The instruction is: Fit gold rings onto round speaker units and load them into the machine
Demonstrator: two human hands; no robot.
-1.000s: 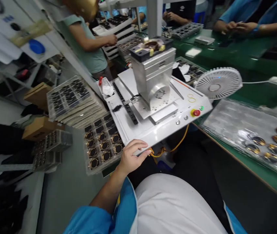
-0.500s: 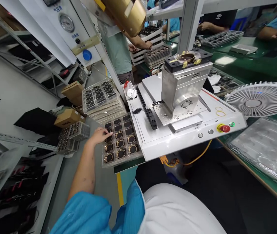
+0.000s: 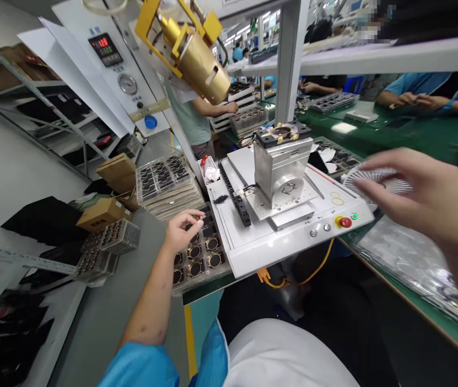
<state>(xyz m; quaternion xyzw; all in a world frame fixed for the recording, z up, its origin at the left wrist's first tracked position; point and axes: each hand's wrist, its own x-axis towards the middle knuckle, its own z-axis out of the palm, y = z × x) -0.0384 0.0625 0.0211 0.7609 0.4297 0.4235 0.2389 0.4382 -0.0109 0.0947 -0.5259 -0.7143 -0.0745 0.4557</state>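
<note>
My left hand (image 3: 181,231) is over the clear compartment tray (image 3: 208,274) of black round parts with gold rims. Its thumb and fingertips are drawn together, and anything between them is too small to make out. My right hand (image 3: 430,196), slightly blurred, is raised at the right in front of the white fan (image 3: 388,183). Its thumb and forefinger are apart, with nothing seen between them. Between my hands stands the white bench machine (image 3: 253,252), carrying a metal block (image 3: 279,172) with a black fixture (image 3: 283,133) on top.
A gold cylindrical head (image 3: 205,70) hangs above the machine. A red stop button (image 3: 345,222) and gold rings (image 3: 337,199) are on its right side. Stacked trays (image 3: 168,180) stand behind my left hand. Clear plastic trays (image 3: 402,252) lie at right. Co-workers sit across the bench.
My left hand has lifted from the tray and shifted right, its fingers drawn together. My right hand has come into view at the right. The camera view has tilted up a little.
</note>
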